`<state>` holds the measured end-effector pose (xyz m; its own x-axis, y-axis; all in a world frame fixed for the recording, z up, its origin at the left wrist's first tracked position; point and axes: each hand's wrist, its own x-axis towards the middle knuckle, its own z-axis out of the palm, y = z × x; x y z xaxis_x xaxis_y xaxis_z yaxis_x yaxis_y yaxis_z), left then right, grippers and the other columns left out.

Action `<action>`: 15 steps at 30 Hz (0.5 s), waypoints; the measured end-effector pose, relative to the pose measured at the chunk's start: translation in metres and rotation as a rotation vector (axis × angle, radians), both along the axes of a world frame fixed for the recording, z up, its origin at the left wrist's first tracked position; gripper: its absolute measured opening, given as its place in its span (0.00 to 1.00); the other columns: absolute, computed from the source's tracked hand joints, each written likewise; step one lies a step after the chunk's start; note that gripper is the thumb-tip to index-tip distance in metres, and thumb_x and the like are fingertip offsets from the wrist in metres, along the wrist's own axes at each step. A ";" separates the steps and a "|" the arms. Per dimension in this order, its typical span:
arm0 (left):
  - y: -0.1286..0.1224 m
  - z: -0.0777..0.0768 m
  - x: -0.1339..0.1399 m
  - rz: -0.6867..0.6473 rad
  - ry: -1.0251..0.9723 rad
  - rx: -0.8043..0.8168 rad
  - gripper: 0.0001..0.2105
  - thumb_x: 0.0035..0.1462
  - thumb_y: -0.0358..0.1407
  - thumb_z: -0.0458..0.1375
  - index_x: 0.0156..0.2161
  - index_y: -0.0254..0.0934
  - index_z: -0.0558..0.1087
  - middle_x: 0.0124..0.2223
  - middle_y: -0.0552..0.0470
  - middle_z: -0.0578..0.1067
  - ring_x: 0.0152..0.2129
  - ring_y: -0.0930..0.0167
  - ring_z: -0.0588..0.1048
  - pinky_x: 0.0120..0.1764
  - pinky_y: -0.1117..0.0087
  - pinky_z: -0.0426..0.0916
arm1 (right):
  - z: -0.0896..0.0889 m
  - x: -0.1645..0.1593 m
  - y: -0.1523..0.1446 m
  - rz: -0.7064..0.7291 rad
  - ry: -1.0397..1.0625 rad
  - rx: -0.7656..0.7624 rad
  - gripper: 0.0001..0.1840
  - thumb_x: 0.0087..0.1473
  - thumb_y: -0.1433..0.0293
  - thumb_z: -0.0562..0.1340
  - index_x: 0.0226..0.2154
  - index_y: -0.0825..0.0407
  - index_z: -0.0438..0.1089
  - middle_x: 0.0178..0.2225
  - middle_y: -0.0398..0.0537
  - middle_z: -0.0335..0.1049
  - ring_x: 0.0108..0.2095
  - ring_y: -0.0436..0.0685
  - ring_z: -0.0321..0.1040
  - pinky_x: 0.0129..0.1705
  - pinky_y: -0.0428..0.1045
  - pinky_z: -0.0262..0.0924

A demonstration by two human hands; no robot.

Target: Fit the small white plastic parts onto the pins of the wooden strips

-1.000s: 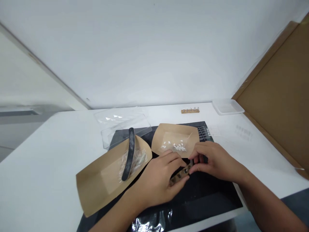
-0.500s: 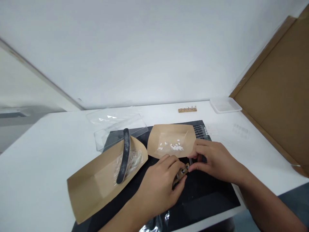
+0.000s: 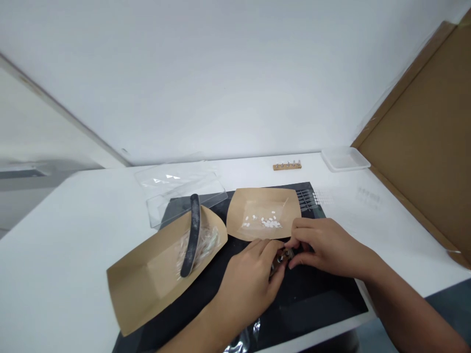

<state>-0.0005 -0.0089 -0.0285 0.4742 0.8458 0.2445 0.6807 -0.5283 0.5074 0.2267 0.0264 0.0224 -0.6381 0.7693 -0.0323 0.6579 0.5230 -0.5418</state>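
Over the black mat, my left hand [image 3: 250, 277] is closed around a small wooden strip [image 3: 281, 257] that carries shiny metal studs. My right hand [image 3: 327, 247] is in a pinch at the strip's right end; whatever lies between its fingertips is too small and hidden to make out. Just beyond both hands sits a brown paper tray [image 3: 239, 198] with several small white oval pieces [image 3: 271, 223] in it. To the left, a longer brown paper tray [image 3: 134, 282] holds clear plastic slivers [image 3: 210, 241], with a curved black nail file [image 3: 191, 235] lying across it.
A second studded wooden strip [image 3: 287, 166] lies near the wall, beside a shallow translucent tray [image 3: 346, 160]. Dark thin sticks [image 3: 305, 200] and a sheet of clear dots [image 3: 324, 198] are at the mat's right. Clear plastic boxes [image 3: 187, 196] stand left; cardboard [image 3: 423, 132] rises at right.
My right fingertips have closed in on the strip's end, and the greyish sliver seen under them before is now hidden. The strip has tilted slightly in my left hand.
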 end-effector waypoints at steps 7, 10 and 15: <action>-0.003 0.003 0.004 0.044 0.037 -0.021 0.07 0.64 0.30 0.58 0.45 0.42 0.74 0.40 0.52 0.81 0.34 0.65 0.80 0.32 0.67 0.71 | -0.001 -0.001 0.000 0.019 -0.051 -0.004 0.12 0.58 0.62 0.74 0.41 0.49 0.77 0.40 0.42 0.74 0.37 0.53 0.72 0.36 0.47 0.60; -0.004 0.003 0.005 0.049 0.035 -0.012 0.07 0.65 0.30 0.57 0.46 0.42 0.74 0.40 0.52 0.82 0.35 0.64 0.80 0.33 0.66 0.72 | -0.002 -0.001 0.001 0.027 -0.086 0.014 0.11 0.59 0.63 0.74 0.41 0.49 0.77 0.40 0.43 0.74 0.37 0.54 0.73 0.37 0.48 0.59; -0.005 0.001 0.005 0.060 0.039 0.017 0.08 0.64 0.29 0.58 0.46 0.42 0.74 0.39 0.52 0.82 0.36 0.63 0.81 0.34 0.66 0.73 | -0.004 0.000 0.001 0.043 -0.102 0.027 0.11 0.58 0.63 0.74 0.41 0.49 0.77 0.40 0.43 0.74 0.37 0.54 0.73 0.37 0.48 0.58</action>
<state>0.0042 -0.0140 -0.0278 0.4324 0.8687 0.2417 0.7301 -0.4946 0.4714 0.2265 0.0276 0.0188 -0.6648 0.7429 -0.0783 0.6858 0.5654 -0.4583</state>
